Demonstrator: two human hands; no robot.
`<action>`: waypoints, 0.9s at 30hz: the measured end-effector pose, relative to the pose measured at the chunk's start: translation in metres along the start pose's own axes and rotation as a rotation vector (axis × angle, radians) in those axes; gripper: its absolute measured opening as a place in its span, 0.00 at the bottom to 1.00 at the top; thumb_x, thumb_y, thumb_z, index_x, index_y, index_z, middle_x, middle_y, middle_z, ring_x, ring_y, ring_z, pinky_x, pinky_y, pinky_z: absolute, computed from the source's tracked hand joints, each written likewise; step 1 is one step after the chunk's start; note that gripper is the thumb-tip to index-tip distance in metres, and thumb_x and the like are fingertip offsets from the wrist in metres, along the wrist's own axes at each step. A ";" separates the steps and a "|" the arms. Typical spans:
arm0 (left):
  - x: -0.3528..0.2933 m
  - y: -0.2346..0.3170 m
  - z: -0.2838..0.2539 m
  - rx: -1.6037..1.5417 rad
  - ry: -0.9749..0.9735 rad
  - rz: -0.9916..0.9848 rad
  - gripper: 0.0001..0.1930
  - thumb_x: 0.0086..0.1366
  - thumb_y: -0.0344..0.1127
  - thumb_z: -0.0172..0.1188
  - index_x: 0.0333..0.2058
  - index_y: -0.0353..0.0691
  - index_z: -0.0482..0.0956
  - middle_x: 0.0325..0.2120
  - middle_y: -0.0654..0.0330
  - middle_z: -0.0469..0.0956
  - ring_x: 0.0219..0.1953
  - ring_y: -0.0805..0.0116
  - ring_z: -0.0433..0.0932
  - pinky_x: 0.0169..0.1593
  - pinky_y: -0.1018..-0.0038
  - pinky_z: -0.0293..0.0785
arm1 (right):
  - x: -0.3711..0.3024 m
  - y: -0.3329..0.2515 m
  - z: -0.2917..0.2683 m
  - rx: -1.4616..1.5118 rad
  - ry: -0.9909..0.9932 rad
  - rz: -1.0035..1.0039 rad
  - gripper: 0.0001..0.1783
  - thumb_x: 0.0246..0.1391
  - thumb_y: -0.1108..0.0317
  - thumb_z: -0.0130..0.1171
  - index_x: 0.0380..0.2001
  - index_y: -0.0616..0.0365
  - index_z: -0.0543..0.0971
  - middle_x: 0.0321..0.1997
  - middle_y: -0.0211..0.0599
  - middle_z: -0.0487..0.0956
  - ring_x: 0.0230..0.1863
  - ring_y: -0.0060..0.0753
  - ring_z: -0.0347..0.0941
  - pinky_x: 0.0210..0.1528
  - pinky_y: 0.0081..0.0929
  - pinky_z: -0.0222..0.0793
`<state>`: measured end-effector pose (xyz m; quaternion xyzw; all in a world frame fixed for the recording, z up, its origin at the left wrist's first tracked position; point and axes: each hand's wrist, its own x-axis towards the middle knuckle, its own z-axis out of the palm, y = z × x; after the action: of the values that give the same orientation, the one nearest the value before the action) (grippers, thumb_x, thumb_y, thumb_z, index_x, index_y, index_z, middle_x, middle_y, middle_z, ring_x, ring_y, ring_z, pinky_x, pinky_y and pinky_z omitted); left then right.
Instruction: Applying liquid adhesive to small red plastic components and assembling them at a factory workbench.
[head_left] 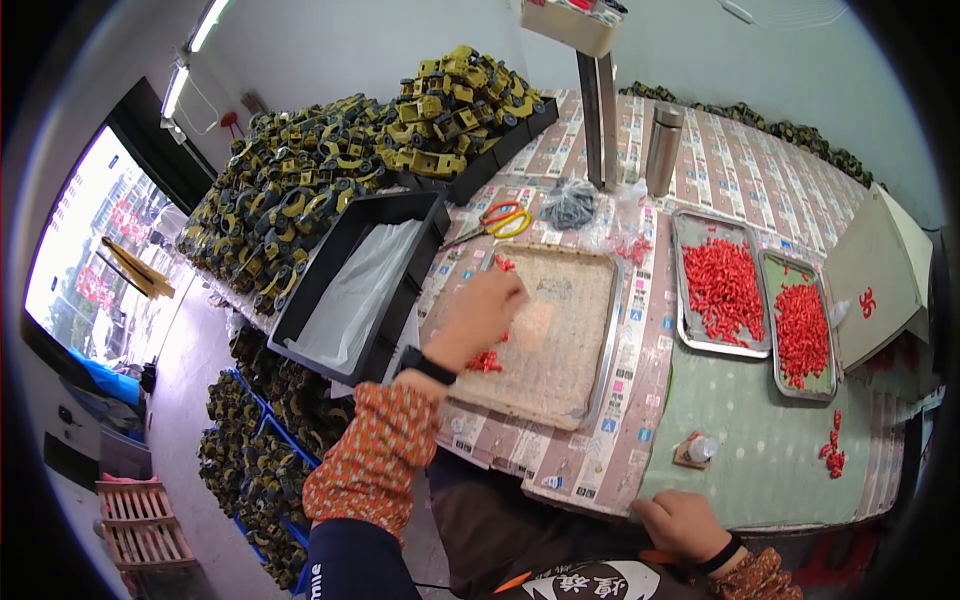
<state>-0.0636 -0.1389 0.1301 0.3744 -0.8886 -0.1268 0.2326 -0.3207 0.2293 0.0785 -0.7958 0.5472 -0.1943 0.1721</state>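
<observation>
My left hand (480,312) reaches over the left side of a beige-lined metal tray (560,330). Its fingers are curled together, and what they hold, if anything, is hidden. Small red plastic pieces (485,362) lie in the tray beside this hand, with a few more near the tray's far left corner. My right hand (685,525) rests at the table's front edge, by the green mat (740,440). Its fingers are bent, and the inside of the hand cannot be seen. Near it on the mat stands a small transparent bottle (702,449).
Two trays of red pieces (722,290) (803,335) stand at right, beside a pale box (875,280). A black crate (365,290) with white sheets sits left. Beyond it are heaped olive toy vehicles (300,190), yellow-red scissors (505,220) and a steel flask (663,150).
</observation>
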 end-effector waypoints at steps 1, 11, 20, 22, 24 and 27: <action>0.023 -0.025 0.006 0.011 0.050 -0.049 0.10 0.65 0.39 0.63 0.34 0.38 0.82 0.32 0.51 0.82 0.38 0.49 0.81 0.44 0.60 0.76 | -0.005 0.004 0.001 -0.069 0.048 -0.050 0.13 0.46 0.72 0.62 0.38 0.50 0.81 0.21 0.31 0.69 0.23 0.40 0.73 0.23 0.41 0.68; 0.150 -0.147 0.071 0.567 0.113 -0.255 0.10 0.64 0.37 0.58 0.40 0.45 0.84 0.40 0.58 0.85 0.50 0.53 0.80 0.48 0.54 0.77 | -0.009 0.003 -0.008 -0.023 0.174 0.018 0.23 0.44 0.74 0.62 0.48 0.54 0.80 0.27 0.40 0.69 0.28 0.46 0.70 0.29 0.44 0.67; 0.187 -0.139 0.088 0.734 -0.044 -0.150 0.12 0.63 0.37 0.59 0.44 0.42 0.79 0.42 0.60 0.82 0.51 0.58 0.78 0.50 0.54 0.69 | -0.011 0.016 0.001 -0.070 0.113 0.063 0.19 0.40 0.71 0.66 0.41 0.50 0.80 0.19 0.30 0.67 0.19 0.40 0.69 0.20 0.39 0.64; 0.181 -0.129 0.074 0.692 0.242 0.080 0.14 0.58 0.34 0.61 0.43 0.42 0.76 0.38 0.59 0.79 0.47 0.56 0.77 0.47 0.56 0.71 | -0.015 0.017 0.005 -0.066 0.137 0.060 0.19 0.40 0.71 0.66 0.40 0.50 0.80 0.19 0.31 0.68 0.19 0.40 0.69 0.20 0.39 0.64; 0.180 -0.105 0.051 0.647 0.365 0.175 0.14 0.57 0.33 0.60 0.43 0.41 0.75 0.37 0.57 0.78 0.44 0.54 0.76 0.46 0.56 0.70 | -0.015 0.020 0.005 -0.028 0.135 0.032 0.19 0.40 0.71 0.67 0.40 0.51 0.80 0.20 0.32 0.68 0.19 0.41 0.69 0.20 0.40 0.63; 0.154 -0.033 -0.016 0.564 0.529 0.317 0.13 0.57 0.31 0.59 0.42 0.38 0.73 0.37 0.53 0.75 0.42 0.51 0.74 0.46 0.56 0.69 | -0.016 0.018 0.003 -0.049 0.128 0.028 0.18 0.42 0.70 0.66 0.41 0.51 0.79 0.22 0.33 0.69 0.22 0.42 0.71 0.23 0.40 0.66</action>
<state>-0.1296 -0.2744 0.1792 0.3016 -0.8448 0.2593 0.3580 -0.3382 0.2380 0.0650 -0.7781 0.5725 -0.2289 0.1201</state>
